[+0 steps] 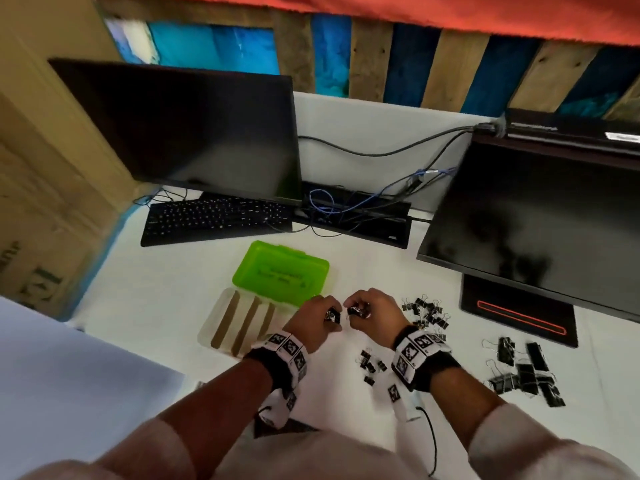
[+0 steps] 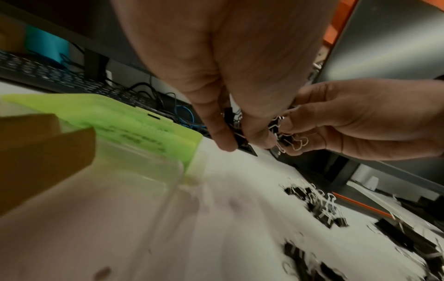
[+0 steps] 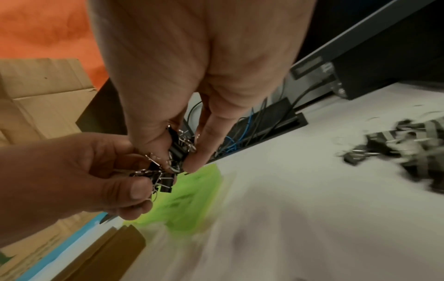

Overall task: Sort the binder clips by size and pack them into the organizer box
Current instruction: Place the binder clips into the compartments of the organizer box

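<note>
Both hands meet above the white desk, just right of the organizer box. My left hand (image 1: 330, 315) pinches a bunch of small black binder clips (image 3: 162, 179) between thumb and fingers. My right hand (image 1: 355, 310) pinches another bunch of small clips (image 3: 180, 150), and the two bunches nearly touch. The organizer box has a clear base (image 1: 207, 332) with brown cardboard dividers and an open green lid (image 1: 280, 271). No clips show in its compartments. Three loose piles lie on the desk: small clips (image 1: 372, 365), medium clips (image 1: 426, 311) and large clips (image 1: 526, 372).
A black keyboard (image 1: 214, 220) and a monitor (image 1: 194, 133) stand behind the box. A second monitor (image 1: 533, 216) with its base (image 1: 519, 317) is at the right. Tangled cables (image 1: 346, 206) lie at the back, and a cardboard box (image 1: 41, 202) stands at the left.
</note>
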`<action>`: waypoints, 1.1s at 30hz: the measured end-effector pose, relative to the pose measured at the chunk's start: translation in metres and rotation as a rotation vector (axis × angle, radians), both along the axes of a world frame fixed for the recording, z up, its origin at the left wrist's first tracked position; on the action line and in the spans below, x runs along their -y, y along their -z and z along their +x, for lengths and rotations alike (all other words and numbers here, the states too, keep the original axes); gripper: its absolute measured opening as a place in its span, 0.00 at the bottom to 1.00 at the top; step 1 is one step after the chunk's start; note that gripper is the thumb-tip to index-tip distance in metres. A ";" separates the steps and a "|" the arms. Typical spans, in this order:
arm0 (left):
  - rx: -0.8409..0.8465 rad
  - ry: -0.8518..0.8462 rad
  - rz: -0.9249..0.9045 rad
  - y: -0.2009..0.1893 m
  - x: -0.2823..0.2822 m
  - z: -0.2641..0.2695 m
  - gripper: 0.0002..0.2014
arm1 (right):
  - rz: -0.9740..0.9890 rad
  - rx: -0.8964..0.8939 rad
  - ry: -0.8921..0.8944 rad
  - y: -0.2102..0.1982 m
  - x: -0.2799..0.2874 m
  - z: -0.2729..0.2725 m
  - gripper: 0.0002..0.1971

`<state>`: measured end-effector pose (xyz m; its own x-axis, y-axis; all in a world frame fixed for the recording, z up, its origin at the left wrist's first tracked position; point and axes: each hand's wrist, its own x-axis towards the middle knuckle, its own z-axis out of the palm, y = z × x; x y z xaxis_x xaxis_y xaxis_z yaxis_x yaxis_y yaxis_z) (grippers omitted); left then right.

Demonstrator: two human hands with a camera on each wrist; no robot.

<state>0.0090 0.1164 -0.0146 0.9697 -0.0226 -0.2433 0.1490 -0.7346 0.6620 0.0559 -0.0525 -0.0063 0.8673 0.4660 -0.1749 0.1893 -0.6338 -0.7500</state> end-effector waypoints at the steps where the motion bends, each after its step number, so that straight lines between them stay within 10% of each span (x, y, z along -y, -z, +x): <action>1: 0.017 -0.019 -0.004 -0.003 -0.010 0.000 0.16 | 0.006 0.013 -0.009 -0.002 -0.011 0.003 0.13; 16: 0.054 -0.269 0.019 -0.002 -0.222 -0.043 0.14 | -0.082 0.008 -0.295 -0.009 -0.240 0.001 0.13; 33: -0.113 -0.065 -0.030 0.028 -0.257 -0.070 0.17 | -0.466 0.056 -0.678 0.003 -0.312 0.000 0.13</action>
